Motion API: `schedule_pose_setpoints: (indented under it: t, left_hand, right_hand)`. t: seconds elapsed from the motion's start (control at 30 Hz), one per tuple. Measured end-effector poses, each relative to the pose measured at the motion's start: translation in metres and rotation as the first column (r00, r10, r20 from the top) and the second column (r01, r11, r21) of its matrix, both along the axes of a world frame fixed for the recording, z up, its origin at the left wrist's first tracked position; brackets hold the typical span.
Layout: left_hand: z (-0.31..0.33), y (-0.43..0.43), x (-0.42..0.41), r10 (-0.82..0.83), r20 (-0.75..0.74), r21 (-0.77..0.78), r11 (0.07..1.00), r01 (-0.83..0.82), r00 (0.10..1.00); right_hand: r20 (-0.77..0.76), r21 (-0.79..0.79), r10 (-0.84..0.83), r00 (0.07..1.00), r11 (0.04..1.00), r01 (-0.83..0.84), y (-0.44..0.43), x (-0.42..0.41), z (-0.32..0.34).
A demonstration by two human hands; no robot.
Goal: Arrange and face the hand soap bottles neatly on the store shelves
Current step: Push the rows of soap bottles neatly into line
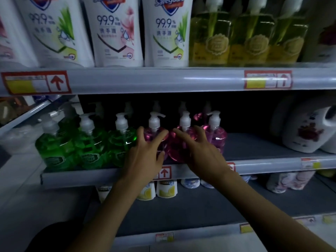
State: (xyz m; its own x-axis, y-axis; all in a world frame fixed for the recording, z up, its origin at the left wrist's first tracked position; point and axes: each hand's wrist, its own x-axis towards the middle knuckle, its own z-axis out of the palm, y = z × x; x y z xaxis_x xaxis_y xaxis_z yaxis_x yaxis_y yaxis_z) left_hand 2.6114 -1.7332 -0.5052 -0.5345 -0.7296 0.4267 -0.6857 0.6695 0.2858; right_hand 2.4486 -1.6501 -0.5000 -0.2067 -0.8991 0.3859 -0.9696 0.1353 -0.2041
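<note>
While both hands reach onto the middle shelf [254, 144], we take the red arrow tag [164, 172] on its front rail as our marker. Just above the tag stands the first pink bottle [154, 136], clear plastic filled with pink soap and topped by a white pump whose spout points right. Our left hand [145, 157] grasps it, fingers spread and curled over its shoulder. Above and right of the tag, the second pink bottle [179, 148] looks the same, and our right hand [201, 153] wraps its fingers around it from the right side. Further right of the tag, the third pink bottle [217, 135] stands free of both hands, close beside the second; we cannot tell whether they touch. Left of the tag, three green bottles [91, 146] of the same shape fill the front row, each with a white pump and a label low on its belly. More pumps show dimly behind them. Well above the tag, the upper shelf [145, 79] carries white Safeguard packs [116, 33] and yellow bottles [251, 42]. Far right of the tag sits a white jug [305, 131].
</note>
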Motion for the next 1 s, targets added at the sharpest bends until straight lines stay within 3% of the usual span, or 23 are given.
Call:
schedule_pose_setpoints:
  t: [0.17, 0.3, 0.43, 0.6, 0.9, 1.0]
  left_hand:
    - [-0.005, 0.005, -0.003, 0.03, -0.013, 0.002, 1.0, -0.03, 0.999]
    - [-0.001, 0.008, -0.012, 0.071, 0.076, -0.022, 0.997, -0.07, 0.995]
    - [0.002, 0.009, -0.017, 0.136, 0.173, -0.036, 0.991, -0.132, 0.975]
    - [-0.001, 0.008, -0.018, 0.148, 0.146, -0.017, 0.989, -0.147, 0.978]
    - [-0.001, 0.015, -0.02, 0.131, 0.096, -0.005, 0.991, -0.132, 0.987]
    - [0.0, 0.035, -0.027, 0.156, -0.029, -0.067, 0.985, -0.158, 0.987]
  right_hand:
    - [0.05, -0.235, -0.134, 0.99, 0.962, 0.142, 0.032, -0.021, 0.005]
    - [0.001, -0.114, -0.161, 0.987, 0.981, 0.16, 0.032, -0.055, 0.002]
    - [0.108, -0.027, -0.065, 0.992, 0.997, 0.069, 0.029, -0.072, -0.004]
    - [0.222, -0.065, -0.071, 0.973, 0.994, 0.088, 0.02, -0.066, -0.006]
    - [0.215, -0.033, -0.004, 0.977, 0.999, 0.011, 0.025, -0.073, -0.003]
    - [0.244, -0.015, 0.019, 0.97, 1.0, -0.015, 0.037, -0.07, 0.0]
